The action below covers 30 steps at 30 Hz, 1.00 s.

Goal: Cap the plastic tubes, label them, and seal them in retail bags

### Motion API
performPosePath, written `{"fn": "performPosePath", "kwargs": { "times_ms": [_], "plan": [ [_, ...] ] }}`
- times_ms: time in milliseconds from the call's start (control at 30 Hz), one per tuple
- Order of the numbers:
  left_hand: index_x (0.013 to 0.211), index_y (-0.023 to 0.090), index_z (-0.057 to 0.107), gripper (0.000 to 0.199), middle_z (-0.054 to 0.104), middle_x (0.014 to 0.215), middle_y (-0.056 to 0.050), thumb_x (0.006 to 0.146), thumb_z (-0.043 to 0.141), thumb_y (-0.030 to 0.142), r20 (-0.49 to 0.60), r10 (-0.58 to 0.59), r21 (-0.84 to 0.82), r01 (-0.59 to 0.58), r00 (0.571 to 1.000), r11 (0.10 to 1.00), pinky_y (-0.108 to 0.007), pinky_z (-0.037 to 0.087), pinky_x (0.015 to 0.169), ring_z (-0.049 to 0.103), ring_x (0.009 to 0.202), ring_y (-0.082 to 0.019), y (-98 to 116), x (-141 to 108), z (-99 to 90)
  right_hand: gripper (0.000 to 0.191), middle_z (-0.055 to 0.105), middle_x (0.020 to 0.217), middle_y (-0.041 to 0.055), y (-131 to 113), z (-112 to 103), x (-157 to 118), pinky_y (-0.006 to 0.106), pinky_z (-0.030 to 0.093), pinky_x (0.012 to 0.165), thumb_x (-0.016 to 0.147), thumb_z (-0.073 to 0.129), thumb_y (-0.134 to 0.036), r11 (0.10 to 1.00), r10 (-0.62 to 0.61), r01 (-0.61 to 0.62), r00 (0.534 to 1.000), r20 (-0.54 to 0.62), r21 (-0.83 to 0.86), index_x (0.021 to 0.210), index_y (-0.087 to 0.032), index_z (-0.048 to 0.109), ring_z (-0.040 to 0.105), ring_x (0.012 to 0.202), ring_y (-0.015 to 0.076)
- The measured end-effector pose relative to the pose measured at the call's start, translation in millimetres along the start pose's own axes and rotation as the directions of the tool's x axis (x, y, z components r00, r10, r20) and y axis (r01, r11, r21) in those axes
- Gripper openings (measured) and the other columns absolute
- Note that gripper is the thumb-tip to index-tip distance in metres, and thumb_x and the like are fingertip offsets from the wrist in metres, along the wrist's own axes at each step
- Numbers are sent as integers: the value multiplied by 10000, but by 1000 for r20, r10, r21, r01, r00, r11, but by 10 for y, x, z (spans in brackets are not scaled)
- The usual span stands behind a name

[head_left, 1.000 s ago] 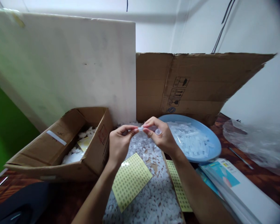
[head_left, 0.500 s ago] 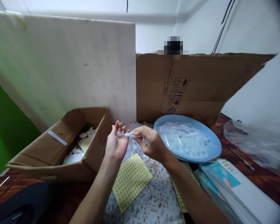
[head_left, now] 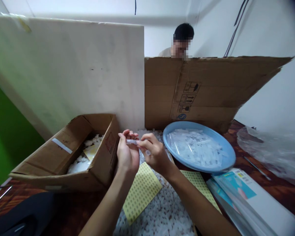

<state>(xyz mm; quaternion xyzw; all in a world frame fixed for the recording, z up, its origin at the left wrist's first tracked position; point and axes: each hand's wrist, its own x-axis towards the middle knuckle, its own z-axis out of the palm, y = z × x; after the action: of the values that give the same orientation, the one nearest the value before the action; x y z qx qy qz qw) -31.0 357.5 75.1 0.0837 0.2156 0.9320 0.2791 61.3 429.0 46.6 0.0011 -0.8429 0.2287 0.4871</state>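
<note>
Between my two hands lies a small clear plastic tube (head_left: 131, 142), held nearly level. My left hand (head_left: 127, 155) is palm up, its thumb and curled fingers closed about the tube's left part. From the other side, my right hand (head_left: 156, 154) pinches the tube's right end with its fingertips. A small whitish round piece (head_left: 147, 152) shows among the right hand's fingers; whether it belongs to the tube I cannot tell. Below the hands, a yellow sheet of small round stickers (head_left: 142, 193) rests on a spread of many small whitish plastic pieces (head_left: 162, 209).
An open cardboard box (head_left: 105, 154) with white pieces stands left. At right are a blue basin (head_left: 232, 154) of clear plastic pieces, a second sticker sheet (head_left: 199, 183), a white-and-teal package (head_left: 258, 200) and plastic film (head_left: 267, 147). Behind a cardboard panel (head_left: 211, 85) is a person (head_left: 183, 34).
My right hand has rotated and closed in towards my left hand; the tube is now more covered by fingers. The person behind the cardboard has risen further into view.
</note>
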Motion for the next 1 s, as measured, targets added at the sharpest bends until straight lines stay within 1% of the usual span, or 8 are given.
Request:
{"fn": "performPosePath", "kwargs": {
  "times_ms": [100,267,400,467,567,700,867,1000],
  "plan": [
    [890,160,660,381,591,802,-6,1082,415,379,48,38,9,-38,998,999,-222,512,724,614,741,-111,-8,-40,21,59,646,954,59,23,24,-5,304,537,750,981,638,-231,996,58,-52,995,-80,69,992,-228,695,662,862,191],
    [896,165,661,297,587,785,2,1012,582,427,110,70,63,-77,991,995,-225,523,718,624,749,-120,-28,-81,14,103,692,901,44,9,7,37,317,508,789,961,688,-301,956,182,-163,982,-55,242,916,-210,702,662,849,189],
    [926,185,663,265,507,659,33,983,627,442,231,121,129,-153,965,980,-234,523,670,606,683,-134,-38,-125,21,216,671,729,-5,-24,-12,63,288,481,633,999,607,-424,764,452,-461,882,135,452,967,-215,647,591,603,146],
    [912,179,664,262,432,599,56,983,633,429,254,165,133,-203,953,970,-238,523,675,553,608,-117,-27,-132,29,236,677,804,-1,-35,-17,66,271,467,595,960,654,-441,720,488,-510,854,179,471,1031,-220,611,566,588,133],
    [869,163,652,268,372,581,73,1005,608,389,207,221,104,-246,953,964,-235,517,691,454,541,-87,-1,-114,33,356,652,1061,45,-61,-12,65,278,512,683,836,790,-371,782,435,-442,892,122,440,1077,-225,573,621,782,159],
    [844,155,643,281,353,577,74,1033,562,348,158,203,66,-215,966,974,-233,501,680,421,536,-86,26,-84,33,142,640,997,45,-103,-1,62,313,521,794,891,698,-263,891,309,-291,951,5,348,980,-218,597,628,888,192],
    [853,147,655,297,346,582,72,1055,514,314,173,175,55,-187,969,981,-238,495,669,395,524,-84,23,-87,37,150,692,859,18,-100,-26,78,298,514,717,969,630,-360,828,412,-411,907,85,382,1016,-219,617,666,763,178],
    [829,152,643,315,335,579,71,1055,512,328,145,167,73,-178,975,981,-231,487,653,383,524,-87,21,-89,35,145,701,980,51,-89,-34,87,313,506,806,872,733,-266,896,323,-319,946,40,310,972,-208,646,666,909,203]
  ]
}}
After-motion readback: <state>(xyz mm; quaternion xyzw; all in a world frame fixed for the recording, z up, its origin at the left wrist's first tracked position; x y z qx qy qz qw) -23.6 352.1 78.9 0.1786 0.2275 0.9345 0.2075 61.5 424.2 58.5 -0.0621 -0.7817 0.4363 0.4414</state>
